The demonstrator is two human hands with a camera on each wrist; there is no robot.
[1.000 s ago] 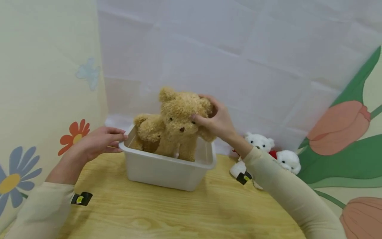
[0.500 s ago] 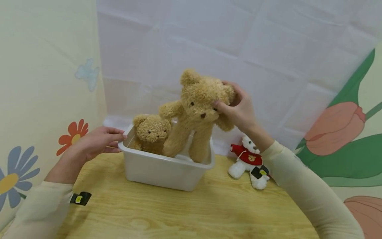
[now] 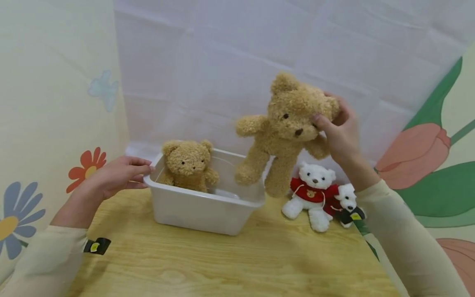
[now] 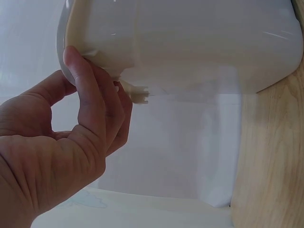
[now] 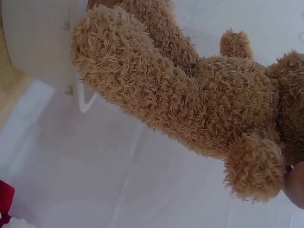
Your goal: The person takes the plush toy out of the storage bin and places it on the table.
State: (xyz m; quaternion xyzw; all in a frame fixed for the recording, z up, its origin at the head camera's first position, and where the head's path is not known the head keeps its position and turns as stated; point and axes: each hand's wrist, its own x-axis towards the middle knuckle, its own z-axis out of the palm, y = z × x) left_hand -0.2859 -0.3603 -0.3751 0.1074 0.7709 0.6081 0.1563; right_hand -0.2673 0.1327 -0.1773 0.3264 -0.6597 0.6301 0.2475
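My right hand [image 3: 343, 132] grips a curly tan teddy bear [image 3: 291, 136] by the side of its head, thumb across its face near one eye. The bear hangs upright in the air at the right end of a white plastic tub [image 3: 200, 214], its legs dangling by the rim. In the right wrist view the bear's body [image 5: 228, 99] fills the middle. My left hand [image 3: 120, 175] pinches the tub's left rim, thumb and fingers on either side of it, as the left wrist view also shows. A second tan teddy bear [image 3: 187, 165] sits inside the tub's left part.
Two white bears stand at the table's right: one in a red sweater [image 3: 311, 194], facing forward, and another white bear [image 3: 346, 200] partly behind my right sleeve. The wooden table [image 3: 208, 264] extends in front of the tub. A white sheet [image 3: 222, 62] hangs behind.
My right hand has lifted the teddy bear up and to the right, out of the tub. The second tan bear and the white bears show more fully. My left hand has stayed at the rim.
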